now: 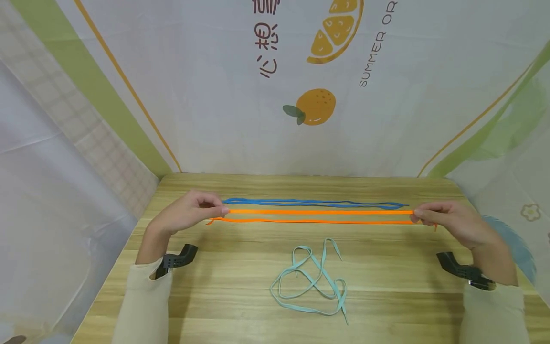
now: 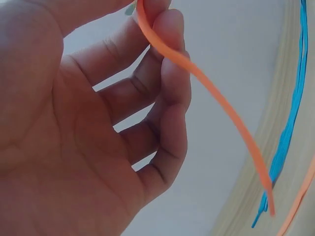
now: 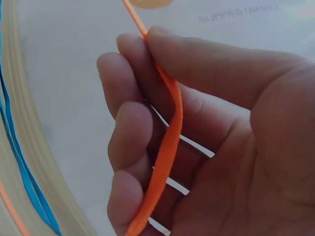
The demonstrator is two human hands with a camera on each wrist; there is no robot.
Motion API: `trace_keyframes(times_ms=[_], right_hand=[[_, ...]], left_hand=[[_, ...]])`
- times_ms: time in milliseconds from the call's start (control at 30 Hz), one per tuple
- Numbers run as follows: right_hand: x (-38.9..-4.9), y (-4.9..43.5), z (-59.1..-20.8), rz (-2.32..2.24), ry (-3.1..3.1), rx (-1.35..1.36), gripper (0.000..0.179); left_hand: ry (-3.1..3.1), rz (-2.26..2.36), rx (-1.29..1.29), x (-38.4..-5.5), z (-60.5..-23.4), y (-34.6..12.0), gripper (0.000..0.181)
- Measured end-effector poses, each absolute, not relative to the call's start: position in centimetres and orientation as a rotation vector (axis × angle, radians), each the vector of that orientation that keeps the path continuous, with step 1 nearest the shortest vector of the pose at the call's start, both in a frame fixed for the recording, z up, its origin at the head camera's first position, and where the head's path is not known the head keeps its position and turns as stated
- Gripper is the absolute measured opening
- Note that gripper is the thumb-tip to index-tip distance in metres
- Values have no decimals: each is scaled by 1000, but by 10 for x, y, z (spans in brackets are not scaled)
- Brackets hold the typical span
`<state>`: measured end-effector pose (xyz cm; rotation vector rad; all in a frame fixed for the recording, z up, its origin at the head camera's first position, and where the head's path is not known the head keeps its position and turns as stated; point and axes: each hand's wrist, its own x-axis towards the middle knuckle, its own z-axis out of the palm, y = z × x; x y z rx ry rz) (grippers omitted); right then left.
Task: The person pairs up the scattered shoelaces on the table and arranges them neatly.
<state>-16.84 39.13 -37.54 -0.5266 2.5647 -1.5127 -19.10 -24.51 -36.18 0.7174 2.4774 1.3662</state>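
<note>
A flat orange shoelace [image 1: 318,212] is stretched straight from side to side over the table. My left hand [image 1: 191,210] pinches one end between thumb and forefinger; its loose tail [image 2: 224,104] dangles past the fingers in the left wrist view. At the other end, my right hand [image 1: 451,217] pinches it the same way, and the tail [image 3: 167,147] drops across the curled fingers. Just nearer than this stretch runs a second orange strand [image 1: 318,221], lying nearly parallel along the table. Behind both lies a blue shoelace [image 1: 301,201], folded lengthwise into a long narrow bundle.
A mint-green shoelace [image 1: 315,283] lies in loose tangled loops on the wooden table [image 1: 232,296], nearer to me. A printed cloth [image 1: 223,119] hangs behind the table, with more cloth at both sides. Each wrist wears a black camera mount [image 1: 180,258].
</note>
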Motion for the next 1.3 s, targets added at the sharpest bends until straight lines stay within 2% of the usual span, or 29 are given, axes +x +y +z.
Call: trace_keyframes(times_ms=[200, 400, 733, 1300], right_hand=[[-172, 408, -384, -1707, 2440, -472, 35], [-173, 419, -387, -1815, 2330, -422, 39], [-172, 430, -391, -1623, 2485, -150, 34], [-175, 440, -402, -1468, 2517, 12, 36]], left_hand=[[2484, 1351, 659, -196, -367, -253, 15], [2479, 1365, 626, -200, -373, -262, 14], [2509, 1346, 544, -203, -380, -275, 21], [2675, 1139, 412, -210, -396, -282, 21]])
